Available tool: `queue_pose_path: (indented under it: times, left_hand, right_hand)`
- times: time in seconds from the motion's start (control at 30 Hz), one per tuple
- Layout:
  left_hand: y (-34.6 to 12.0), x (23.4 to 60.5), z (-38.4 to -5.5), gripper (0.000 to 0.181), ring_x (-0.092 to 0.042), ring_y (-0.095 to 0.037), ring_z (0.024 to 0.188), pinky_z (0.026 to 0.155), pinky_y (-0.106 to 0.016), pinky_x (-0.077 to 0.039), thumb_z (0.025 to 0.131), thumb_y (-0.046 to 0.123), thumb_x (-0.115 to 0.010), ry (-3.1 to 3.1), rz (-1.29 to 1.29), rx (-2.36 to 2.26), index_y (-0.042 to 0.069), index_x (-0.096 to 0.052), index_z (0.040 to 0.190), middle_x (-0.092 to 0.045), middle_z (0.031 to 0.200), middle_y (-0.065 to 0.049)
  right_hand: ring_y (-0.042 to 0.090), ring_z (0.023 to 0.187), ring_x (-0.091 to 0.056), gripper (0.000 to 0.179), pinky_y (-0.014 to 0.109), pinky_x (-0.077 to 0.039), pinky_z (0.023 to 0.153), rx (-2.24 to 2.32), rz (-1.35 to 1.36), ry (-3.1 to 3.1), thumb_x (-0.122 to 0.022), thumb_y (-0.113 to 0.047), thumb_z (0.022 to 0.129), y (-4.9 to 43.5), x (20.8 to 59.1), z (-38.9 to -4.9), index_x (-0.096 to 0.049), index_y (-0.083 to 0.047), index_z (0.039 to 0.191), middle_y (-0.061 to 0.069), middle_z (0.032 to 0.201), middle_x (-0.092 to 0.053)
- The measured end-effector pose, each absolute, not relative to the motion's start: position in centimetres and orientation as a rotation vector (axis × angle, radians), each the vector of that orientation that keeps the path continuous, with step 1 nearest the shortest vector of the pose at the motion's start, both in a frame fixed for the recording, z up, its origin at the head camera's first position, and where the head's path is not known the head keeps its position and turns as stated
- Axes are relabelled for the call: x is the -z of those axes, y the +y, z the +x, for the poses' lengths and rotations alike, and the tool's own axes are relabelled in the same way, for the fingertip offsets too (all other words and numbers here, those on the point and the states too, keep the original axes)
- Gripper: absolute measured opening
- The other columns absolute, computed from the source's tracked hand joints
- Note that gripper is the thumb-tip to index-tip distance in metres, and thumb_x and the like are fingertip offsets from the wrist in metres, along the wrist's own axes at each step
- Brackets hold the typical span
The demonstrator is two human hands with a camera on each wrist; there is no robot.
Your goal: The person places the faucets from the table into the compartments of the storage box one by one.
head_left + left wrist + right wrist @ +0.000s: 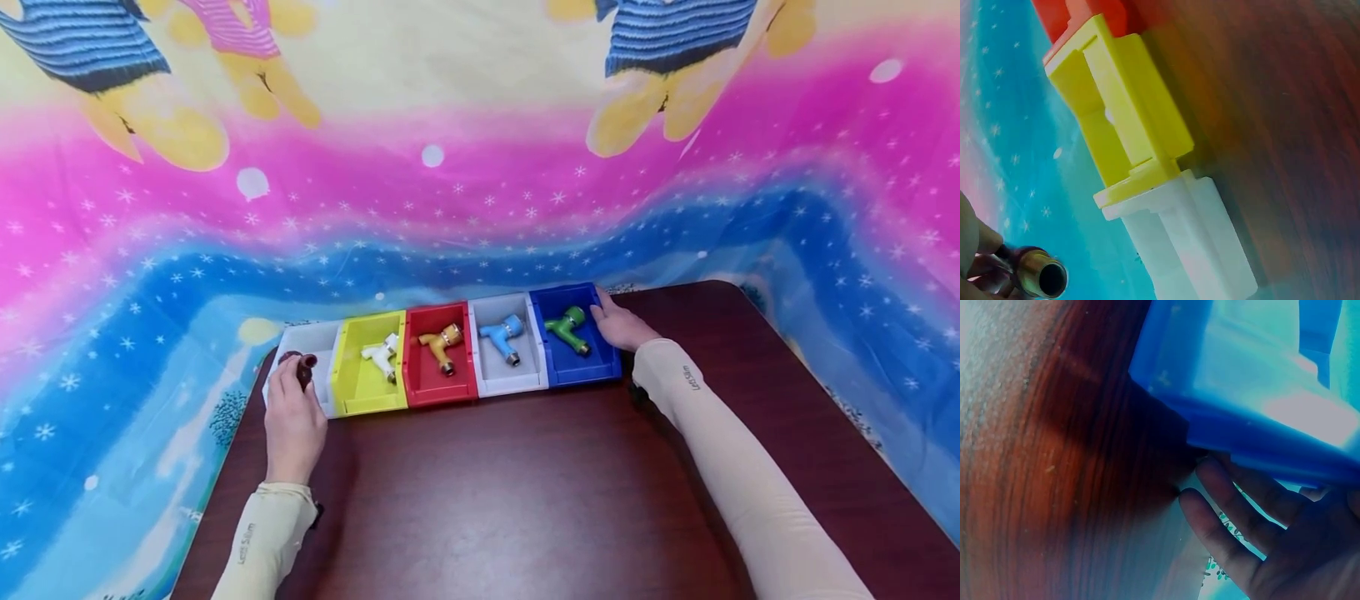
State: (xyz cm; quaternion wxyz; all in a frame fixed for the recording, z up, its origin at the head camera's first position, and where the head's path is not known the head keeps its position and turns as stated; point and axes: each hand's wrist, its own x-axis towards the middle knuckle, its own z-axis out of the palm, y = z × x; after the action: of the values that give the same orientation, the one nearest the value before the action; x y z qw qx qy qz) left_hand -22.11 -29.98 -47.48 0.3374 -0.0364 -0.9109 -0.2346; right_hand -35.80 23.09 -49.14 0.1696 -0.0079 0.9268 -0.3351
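Observation:
My left hand (291,427) holds a dark brown-red tap (306,369) above the light grey bin (318,392) at the left end of a row of joined bins. In the left wrist view, the tap's brass-coloured threaded end (1040,275) faces the camera. At the row's other end my right hand (624,322) touches the outer side of the blue bin (557,373), its fingers (1207,525) mostly straight. A green tap (570,329) lies in that bin.
A white tap (382,357) lies in the yellow bin (369,403), an orange-yellow tap (441,347) in the red bin (461,386), and a light blue tap (502,337) in another grey bin (517,382). All stand near the back edge of the brown table (510,500), before a patterned cloth (480,217).

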Motion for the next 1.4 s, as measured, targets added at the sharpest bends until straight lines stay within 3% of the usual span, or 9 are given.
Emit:
queue_pose_path:
  times: [0.23,0.33,0.4,0.5,0.6,0.7,0.9,1.13,1.4]
  left_hand:
    - [-31.0,47.1,-23.0,0.045,-0.048,-0.054,0.130,0.109,-0.067,-0.039,0.109,0.006,-0.043,-2.341,0.055,0.881,-0.011,-0.039,0.151,-0.046,0.141,-0.037]
    - [-31.1,47.1,-23.3,0.051,-0.052,-0.053,0.129,0.107,-0.065,-0.042,0.111,0.010,-0.038,-2.337,0.139,0.965,-0.003,-0.027,0.159,-0.046,0.146,-0.035]
    - [-31.2,47.2,-23.6,0.051,-0.060,-0.049,0.119,0.100,-0.060,-0.047,0.112,0.013,-0.036,-2.313,0.182,1.022,0.005,-0.022,0.160,-0.048,0.146,-0.034]
    - [-31.3,47.5,-24.3,0.043,-0.066,-0.043,0.103,0.088,-0.051,-0.049,0.112,0.012,-0.035,-2.292,0.209,1.069,0.009,-0.028,0.155,-0.054,0.140,-0.030]
    - [-31.6,47.9,-25.0,0.037,-0.064,-0.039,0.100,0.087,-0.046,-0.047,0.112,0.007,-0.033,-2.327,0.213,1.054,0.005,-0.040,0.148,-0.054,0.131,-0.029]
    - [-31.8,48.2,-25.5,0.038,-0.061,-0.043,0.108,0.095,-0.050,-0.046,0.110,0.003,-0.033,-2.349,0.246,1.068,0.000,-0.047,0.145,-0.051,0.129,-0.031]
    - [-32.6,48.3,-26.4,0.049,-0.045,-0.048,0.138,0.113,-0.060,-0.040,0.107,0.004,-0.044,-2.321,0.375,1.223,0.005,-0.039,0.156,-0.043,0.151,-0.029]
    - [-33.6,49.0,-27.6,0.057,-0.056,-0.050,0.126,0.103,-0.059,-0.049,0.110,0.014,-0.045,-2.477,0.422,1.241,0.007,-0.026,0.164,-0.043,0.155,-0.032]
    - [-34.1,50.8,-29.2,0.058,-0.049,-0.048,0.138,0.109,-0.057,-0.046,0.108,0.012,-0.048,-2.515,0.492,1.240,0.005,-0.028,0.163,-0.043,0.155,-0.033]
  right_hand:
    - [0.050,0.157,-0.012,0.066,0.068,-0.015,0.123,0.958,-0.018,2.630,-0.018,-0.044,0.114,22.9,48.6,-35.6,0.022,-0.027,0.164,0.019,0.174,0.000]
    - [0.050,0.157,-0.012,0.066,0.067,-0.015,0.123,0.954,-0.021,2.630,-0.017,-0.044,0.113,22.9,48.6,-35.5,0.021,-0.026,0.164,0.020,0.174,0.000]
    - [0.050,0.157,-0.012,0.066,0.067,-0.015,0.123,0.955,-0.021,2.629,-0.017,-0.044,0.113,23.0,48.6,-35.5,0.021,-0.026,0.164,0.020,0.174,0.000]
    - [0.049,0.157,-0.012,0.066,0.067,-0.015,0.124,0.961,-0.024,2.633,-0.017,-0.044,0.113,23.1,48.8,-35.6,0.021,-0.026,0.164,0.019,0.174,0.000]
    - [0.049,0.157,-0.012,0.066,0.067,-0.015,0.124,0.966,-0.025,2.636,-0.017,-0.044,0.113,23.2,48.9,-35.7,0.021,-0.026,0.164,0.019,0.174,0.001]
    - [0.049,0.157,-0.012,0.066,0.067,-0.015,0.124,0.964,-0.029,2.640,-0.017,-0.044,0.113,23.2,49.0,-35.7,0.021,-0.026,0.164,0.019,0.174,0.001]
    - [0.049,0.157,-0.013,0.066,0.067,-0.015,0.124,0.952,-0.038,2.645,-0.017,-0.045,0.113,23.2,49.1,-35.7,0.020,-0.026,0.164,0.019,0.174,0.001]
    - [0.049,0.157,-0.012,0.066,0.067,-0.015,0.124,0.960,-0.022,2.651,-0.017,-0.045,0.113,23.3,49.3,-35.7,0.020,-0.027,0.164,0.017,0.175,0.002]
    - [0.048,0.158,-0.010,0.066,0.066,-0.014,0.124,0.969,-0.031,2.643,-0.018,-0.043,0.113,23.3,49.3,-35.8,0.020,-0.026,0.165,0.017,0.175,0.004]
